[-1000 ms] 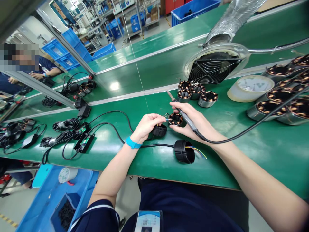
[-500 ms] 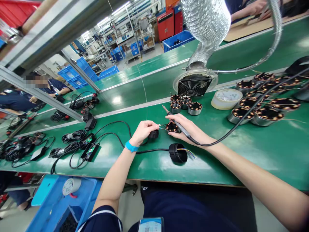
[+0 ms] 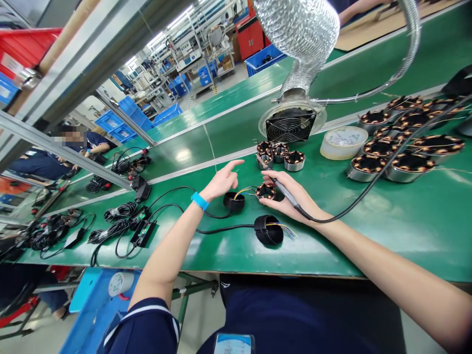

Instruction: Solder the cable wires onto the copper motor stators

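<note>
Left hand [image 3: 221, 181] has lifted off the black housing [image 3: 233, 201], fingers spread, empty. Right hand [image 3: 291, 199] grips soldering iron [image 3: 282, 187] over stator [image 3: 266, 191], mid-bench [image 3: 405, 221].

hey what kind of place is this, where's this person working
Most likely an electronics or motor assembly line in a factory. A long green workbench carries rows of copper-wound stators, the right hand holds a soldering iron, and a fume extraction fan on a foil duct sits behind.
</note>
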A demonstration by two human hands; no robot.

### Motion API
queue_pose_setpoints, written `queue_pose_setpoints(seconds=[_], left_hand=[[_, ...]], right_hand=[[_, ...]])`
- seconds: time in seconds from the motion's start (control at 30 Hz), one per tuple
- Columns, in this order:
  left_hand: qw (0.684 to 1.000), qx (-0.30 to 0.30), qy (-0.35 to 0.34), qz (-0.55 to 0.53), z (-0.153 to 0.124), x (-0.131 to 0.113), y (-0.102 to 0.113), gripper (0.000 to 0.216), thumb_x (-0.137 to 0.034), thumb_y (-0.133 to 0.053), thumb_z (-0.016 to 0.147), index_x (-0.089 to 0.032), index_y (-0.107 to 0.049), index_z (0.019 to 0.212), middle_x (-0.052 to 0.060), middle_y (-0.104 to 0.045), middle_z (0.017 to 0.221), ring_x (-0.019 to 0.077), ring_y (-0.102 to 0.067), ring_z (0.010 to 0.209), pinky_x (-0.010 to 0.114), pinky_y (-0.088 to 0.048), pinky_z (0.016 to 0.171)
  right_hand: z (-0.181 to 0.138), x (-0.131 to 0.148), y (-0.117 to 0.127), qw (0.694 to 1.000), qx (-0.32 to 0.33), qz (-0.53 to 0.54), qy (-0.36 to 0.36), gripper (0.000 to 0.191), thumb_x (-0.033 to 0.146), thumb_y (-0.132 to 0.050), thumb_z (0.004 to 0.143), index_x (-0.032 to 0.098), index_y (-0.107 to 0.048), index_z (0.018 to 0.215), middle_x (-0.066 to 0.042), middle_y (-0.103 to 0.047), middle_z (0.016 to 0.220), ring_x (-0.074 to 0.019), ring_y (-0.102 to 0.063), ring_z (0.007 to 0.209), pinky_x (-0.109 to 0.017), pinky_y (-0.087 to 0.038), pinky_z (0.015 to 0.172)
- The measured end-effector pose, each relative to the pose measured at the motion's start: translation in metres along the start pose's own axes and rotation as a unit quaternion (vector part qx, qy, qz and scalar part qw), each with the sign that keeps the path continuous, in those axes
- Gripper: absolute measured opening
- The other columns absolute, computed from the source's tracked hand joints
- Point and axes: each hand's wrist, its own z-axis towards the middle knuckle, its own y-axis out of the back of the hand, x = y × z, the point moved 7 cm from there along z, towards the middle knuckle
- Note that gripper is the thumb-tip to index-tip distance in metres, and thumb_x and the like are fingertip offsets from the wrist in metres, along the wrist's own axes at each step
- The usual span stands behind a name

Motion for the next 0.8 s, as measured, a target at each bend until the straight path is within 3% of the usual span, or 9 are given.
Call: queue_pose_setpoints(seconds=[0.1, 0.23, 0.33, 0.5, 0.57, 0.7, 0.8], left_hand=[[0.991, 0.118, 0.066, 0.011, 0.016, -0.001, -0.025, 0.030, -0.036, -0.057, 0.086, -0.016, -0.073, 0.101, 0.000, -0.064, 0.074, 0.0084, -0.041, 0.053, 0.024, -0.029, 0.052], [0.965, 0.215, 0.149, 0.010, 0.027, 0.004, -0.047, 0.051, -0.062, -0.077, 0.072, -0.012, -0.067, 0.072, 0.001, -0.057, 0.066, 0.0061, -0.035, 0.049, 0.024, -0.017, 0.047], [0.946, 0.276, 0.164, -0.043, 0.026, 0.005, -0.055, 0.057, -0.064, -0.087, 0.060, -0.013, -0.062, 0.066, -0.001, -0.052, 0.059, 0.0049, -0.032, 0.047, 0.024, -0.014, 0.046], [0.915, 0.356, 0.165, -0.092, 0.016, 0.010, -0.049, 0.051, -0.060, -0.084, 0.071, -0.013, -0.062, 0.066, -0.007, -0.032, 0.050, 0.0043, -0.023, 0.046, 0.023, -0.012, 0.047], [0.908, 0.372, 0.166, -0.102, 0.013, 0.012, -0.046, 0.050, -0.059, -0.082, 0.073, -0.012, -0.066, 0.071, -0.006, -0.037, 0.052, 0.0040, -0.022, 0.046, 0.022, -0.012, 0.048], [0.913, 0.368, 0.151, -0.087, 0.013, 0.012, -0.046, 0.051, -0.059, -0.081, 0.074, -0.010, -0.074, 0.084, 0.003, -0.060, 0.069, 0.0045, -0.033, 0.049, 0.022, -0.017, 0.047], [0.932, 0.324, 0.153, -0.058, 0.014, 0.015, -0.042, 0.052, -0.060, -0.084, 0.068, -0.010, -0.071, 0.075, -0.002, -0.049, 0.056, 0.0056, -0.032, 0.048, 0.023, -0.016, 0.047]], right_hand=[[-0.001, 0.002, 0.001, 1.000, -0.006, 0.000, 0.005, 0.064, 0.028, -0.077, 0.084, 0.027, -0.051, 0.143, -0.008, -0.061, 0.128, -0.0245, -0.066, 0.110, -0.043, -0.055, 0.102], [0.000, 0.002, 0.001, 1.000, -0.005, 0.000, 0.012, 0.063, 0.028, -0.076, 0.085, 0.029, -0.051, 0.142, -0.008, -0.059, 0.132, -0.0261, -0.066, 0.113, -0.045, -0.055, 0.103], [0.001, 0.002, 0.001, 1.000, 0.000, 0.005, 0.010, 0.063, 0.028, -0.075, 0.085, 0.029, -0.051, 0.143, -0.008, -0.059, 0.132, -0.0258, -0.066, 0.111, -0.045, -0.055, 0.102], [0.002, 0.002, 0.002, 1.000, 0.000, 0.016, 0.012, 0.063, 0.028, -0.075, 0.085, 0.028, -0.050, 0.143, -0.008, -0.059, 0.128, -0.0240, -0.067, 0.108, -0.043, -0.057, 0.099], [0.002, 0.001, 0.002, 1.000, 0.002, 0.014, 0.012, 0.064, 0.027, -0.075, 0.085, 0.028, -0.050, 0.143, -0.008, -0.059, 0.127, -0.0235, -0.067, 0.108, -0.042, -0.057, 0.099], [0.002, 0.002, 0.001, 1.000, 0.002, 0.012, 0.014, 0.064, 0.027, -0.075, 0.085, 0.029, -0.050, 0.143, -0.008, -0.059, 0.127, -0.0237, -0.066, 0.110, -0.042, -0.056, 0.100], [0.001, 0.002, 0.001, 1.000, 0.005, 0.021, 0.017, 0.063, 0.026, -0.075, 0.086, 0.030, -0.050, 0.143, -0.007, -0.059, 0.128, -0.0240, -0.065, 0.112, -0.043, -0.055, 0.101]])
